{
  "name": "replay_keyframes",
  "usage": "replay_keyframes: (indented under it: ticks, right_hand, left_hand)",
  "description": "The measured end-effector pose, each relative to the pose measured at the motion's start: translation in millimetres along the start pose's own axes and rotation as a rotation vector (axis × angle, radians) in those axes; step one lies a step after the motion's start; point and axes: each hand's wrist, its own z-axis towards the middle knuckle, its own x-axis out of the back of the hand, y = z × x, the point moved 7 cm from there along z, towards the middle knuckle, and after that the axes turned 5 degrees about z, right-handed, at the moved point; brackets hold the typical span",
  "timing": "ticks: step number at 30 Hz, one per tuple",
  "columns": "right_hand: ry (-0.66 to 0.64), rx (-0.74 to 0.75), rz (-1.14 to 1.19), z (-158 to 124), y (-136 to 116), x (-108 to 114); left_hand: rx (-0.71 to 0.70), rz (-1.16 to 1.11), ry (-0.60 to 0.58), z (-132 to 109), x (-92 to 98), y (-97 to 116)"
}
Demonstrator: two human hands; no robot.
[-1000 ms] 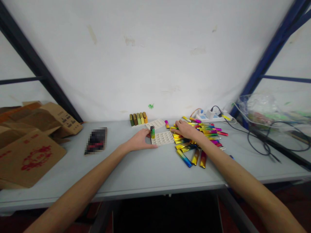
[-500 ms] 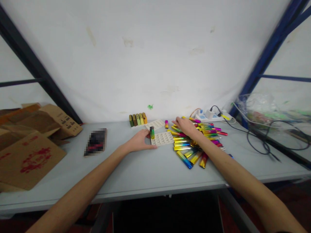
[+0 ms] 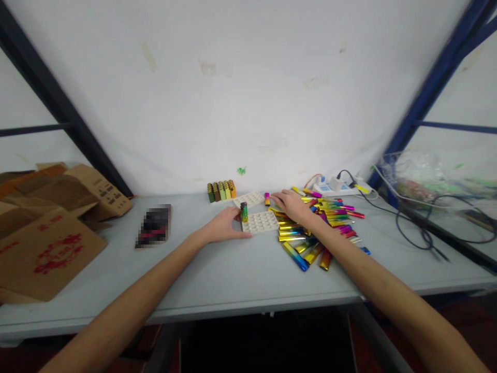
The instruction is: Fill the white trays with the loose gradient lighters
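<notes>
My left hand [image 3: 223,226] grips the left end of a white holed tray [image 3: 261,223], thumb along the front and fingers partly hidden behind. A green-and-yellow lighter [image 3: 244,212] with a black top stands upright in the tray's left end. My right hand [image 3: 292,203] is over the left back part of a pile of shiny, multicoloured lighter-shaped pieces [image 3: 305,254]. Its fingers are bent and close together; whatever they hold is hidden. Just left of those fingertips stands a pink-and-yellow piece [image 3: 267,199].
Behind the tray lies another white holed tray [image 3: 250,199], beside a block of several lighters [image 3: 221,191]. Cardboard boxes [image 3: 58,233] and a pixelated dark item [image 3: 154,226] are on the left. A power strip [image 3: 334,186], cables [image 3: 425,235] and plastic bags [image 3: 415,173] are on the right.
My right hand has shifted slightly left and toward me, its fingertips now closer to the pink-and-yellow piece. My left hand keeps its place on the tray.
</notes>
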Motion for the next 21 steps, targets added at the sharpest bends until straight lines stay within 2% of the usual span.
replay_keyframes:
  ticks: [8,13,21]
  right_hand:
    - [0.091,-0.059,0.124,-4,0,7]
    - [0.208,0.002,0.354,-6,-2,12]
    - [0.212,0.162,0.431,-7,-17,7]
  left_hand:
    - [0.019,-0.003,-0.003,0,0.8,0]
    - [0.013,-0.026,0.006,0,2.1,2]
    - [0.000,-0.043,0.027,0,2.5,2]
